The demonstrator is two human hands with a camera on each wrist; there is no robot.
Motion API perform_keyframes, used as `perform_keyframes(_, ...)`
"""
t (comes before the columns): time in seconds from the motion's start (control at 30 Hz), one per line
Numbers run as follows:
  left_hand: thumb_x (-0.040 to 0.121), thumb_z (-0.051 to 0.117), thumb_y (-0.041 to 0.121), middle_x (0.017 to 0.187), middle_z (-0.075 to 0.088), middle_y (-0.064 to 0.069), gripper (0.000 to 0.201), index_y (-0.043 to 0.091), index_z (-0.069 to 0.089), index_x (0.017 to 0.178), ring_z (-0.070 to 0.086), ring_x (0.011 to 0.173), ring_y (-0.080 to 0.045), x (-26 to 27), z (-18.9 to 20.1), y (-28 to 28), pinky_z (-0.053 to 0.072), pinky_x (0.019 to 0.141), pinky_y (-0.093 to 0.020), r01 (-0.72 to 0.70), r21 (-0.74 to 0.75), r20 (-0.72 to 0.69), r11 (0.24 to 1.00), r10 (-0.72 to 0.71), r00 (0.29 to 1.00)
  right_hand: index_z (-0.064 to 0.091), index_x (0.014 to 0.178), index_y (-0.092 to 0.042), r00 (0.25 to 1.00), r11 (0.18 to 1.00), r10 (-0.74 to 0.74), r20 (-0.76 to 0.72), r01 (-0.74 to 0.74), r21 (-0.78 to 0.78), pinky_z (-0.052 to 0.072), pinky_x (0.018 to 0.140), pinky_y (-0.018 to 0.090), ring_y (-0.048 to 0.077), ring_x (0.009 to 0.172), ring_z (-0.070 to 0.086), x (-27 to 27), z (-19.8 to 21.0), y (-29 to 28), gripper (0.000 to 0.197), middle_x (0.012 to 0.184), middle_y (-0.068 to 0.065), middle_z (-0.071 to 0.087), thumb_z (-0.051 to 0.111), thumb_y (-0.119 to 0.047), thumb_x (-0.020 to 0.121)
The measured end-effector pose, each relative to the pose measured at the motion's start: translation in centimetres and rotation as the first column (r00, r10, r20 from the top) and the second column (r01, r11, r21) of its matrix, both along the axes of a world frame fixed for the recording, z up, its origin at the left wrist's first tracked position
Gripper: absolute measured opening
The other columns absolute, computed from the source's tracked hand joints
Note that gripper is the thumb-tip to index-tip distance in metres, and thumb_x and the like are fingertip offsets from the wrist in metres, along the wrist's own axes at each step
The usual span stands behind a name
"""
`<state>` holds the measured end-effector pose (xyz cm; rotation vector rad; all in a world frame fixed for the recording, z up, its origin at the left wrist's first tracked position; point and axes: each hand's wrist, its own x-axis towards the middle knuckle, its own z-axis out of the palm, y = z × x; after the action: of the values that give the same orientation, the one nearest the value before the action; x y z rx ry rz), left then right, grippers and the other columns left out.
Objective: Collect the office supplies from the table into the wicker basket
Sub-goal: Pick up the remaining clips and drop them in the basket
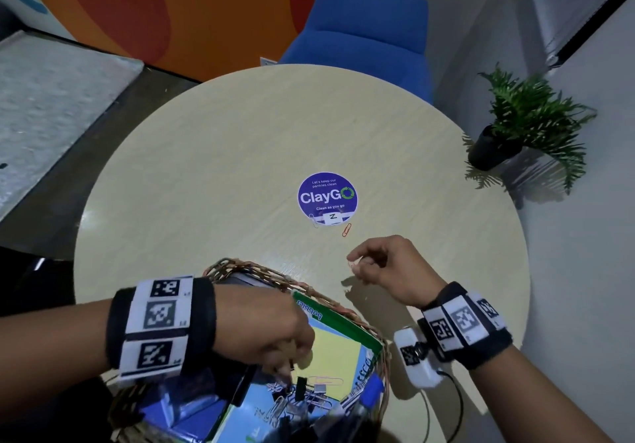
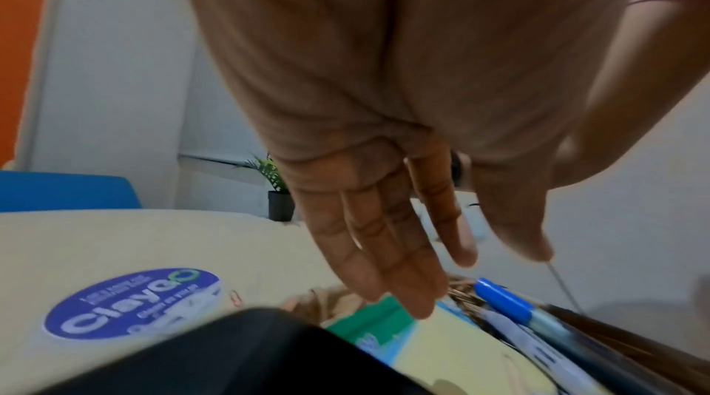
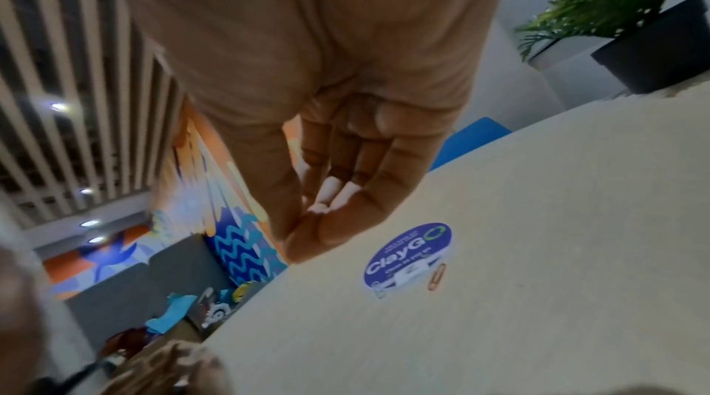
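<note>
The wicker basket [image 1: 240, 271] stands at the table's near edge. It holds a green-edged notebook [image 1: 338, 317], a blue-capped pen [image 1: 372, 389] and several clips [image 1: 309, 394]. My left hand [image 1: 288, 365] hovers over the basket with straight fingers [image 2: 403, 280] pointing down and nothing held. To the right of the basket, above the table, my right hand [image 1: 352, 264] pinches a pale pink paper clip between thumb and forefinger. A red paper clip [image 1: 346, 230] lies on the table beyond it. A silver clip [image 1: 314, 221] and a small white piece marked Z [image 1: 332, 217] lie at the sticker's edge.
A round purple ClayGo sticker [image 1: 326, 195] marks the middle of the round beige table [image 1: 240, 154]. A potted plant [image 1: 494, 147] stands at the table's right edge, and a blue chair [image 1: 364, 30] is behind the table.
</note>
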<state>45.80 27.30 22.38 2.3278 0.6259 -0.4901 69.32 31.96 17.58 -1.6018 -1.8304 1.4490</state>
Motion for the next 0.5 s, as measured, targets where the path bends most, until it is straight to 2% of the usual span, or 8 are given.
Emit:
perform_keyframes(0.1, 0.086, 0.059, 0.038, 0.102, 0.067, 0.000, 0.026, 0.021, 0.063, 0.105, 0.061, 0.092, -0.019, 0.1, 0.2, 2.9, 0.047, 0.077, -0.028, -0.110, 0.013, 0.050, 0.994, 0.109, 0.993, 0.070, 0.087, -0.006, 0.993, 0.993, 0.107, -0.044, -0.109, -0.045, 0.050, 0.063, 0.021, 0.007, 0.055, 0.061, -0.7, 1.5, -2.1, 0.006, 0.065, 0.008, 0.065, 0.067, -0.002, 0.082)
perform_keyframes(0.2, 0.088, 0.060, 0.027, 0.105, 0.069, -0.001, 0.020, 0.018, 0.064, 0.106, 0.064, 0.095, -0.018, 0.1, -1.0, 8.5, 0.048, 0.083, -0.028, -0.289, 0.180, 0.079, 0.940, 0.279, 0.957, 0.072, 0.088, -0.009, 0.949, 0.940, 0.312, -0.055, -0.316, -0.130, 0.051, 0.067, 0.022, 0.010, 0.064, 0.063, -1.6, 2.8, -4.4, 0.011, 0.073, 0.006, 0.071, 0.065, -0.004, 0.082)
perform_keyframes(0.27, 0.089, 0.057, 0.019, 0.112, 0.068, -0.003, 0.022, 0.017, 0.064, 0.110, 0.063, 0.101, -0.021, 0.0, -2.3, 11.9, 0.048, 0.087, -0.030, -0.339, 0.302, 0.001, 0.891, 0.356, 0.935, 0.073, 0.094, -0.013, 0.893, 0.884, 0.451, 0.002, -0.446, -0.141, 0.055, 0.075, 0.026, 0.010, 0.073, 0.070, -2.0, 3.2, -5.2, 0.016, 0.081, 0.004, 0.075, 0.063, -0.009, 0.083)
perform_keyframes(0.3, 0.090, 0.055, 0.017, 0.114, 0.066, -0.005, 0.024, 0.016, 0.063, 0.112, 0.061, 0.103, -0.023, 0.0, -3.1, 13.3, 0.047, 0.088, -0.031, -0.350, 0.333, -0.049, 0.876, 0.386, 0.921, 0.074, 0.097, -0.016, 0.879, 0.877, 0.473, 0.049, -0.466, -0.113, 0.056, 0.078, 0.026, 0.009, 0.076, 0.071, -1.9, 3.3, -5.2, 0.016, 0.084, 0.002, 0.076, 0.064, -0.013, 0.084)
perform_keyframes(0.33, 0.090, 0.054, 0.017, 0.115, 0.065, -0.007, 0.025, 0.015, 0.064, 0.112, 0.061, 0.104, -0.025, 0.1, -4.0, 14.4, 0.048, 0.088, -0.033, -0.354, 0.344, -0.082, 0.869, 0.404, 0.911, 0.074, 0.097, -0.017, 0.889, 0.894, 0.447, 0.098, -0.443, -0.064, 0.056, 0.078, 0.026, 0.008, 0.076, 0.071, -1.7, 3.1, -4.7, 0.016, 0.085, -0.001, 0.076, 0.064, -0.016, 0.084)
perform_keyframes(0.43, 0.087, 0.056, 0.024, 0.113, 0.065, -0.007, 0.025, 0.019, 0.067, 0.109, 0.060, 0.104, -0.028, 0.5, -7.3, 16.1, 0.050, 0.089, -0.035, -0.373, 0.326, -0.086, 0.869, 0.420, 0.903, 0.075, 0.089, -0.018, 0.960, 0.968, 0.204, 0.192, -0.227, 0.107, 0.053, 0.073, 0.023, 0.007, 0.069, 0.067, -0.7, 1.8, -1.5, 0.011, 0.082, -0.007, 0.073, 0.065, -0.014, 0.085)
perform_keyframes(0.5, 0.087, 0.057, 0.033, 0.112, 0.066, -0.001, 0.026, 0.024, 0.070, 0.107, 0.061, 0.104, -0.025, 1.1, -9.1, 16.3, 0.050, 0.090, -0.036, -0.389, 0.312, -0.054, 0.867, 0.425, 0.904, 0.074, 0.089, -0.019, 0.951, 0.972, 0.105, 0.292, -0.159, 0.170, 0.050, 0.071, 0.022, 0.005, 0.067, 0.063, -0.2, 0.0, 1.2, 0.012, 0.078, -0.011, 0.068, 0.064, -0.014, 0.085)
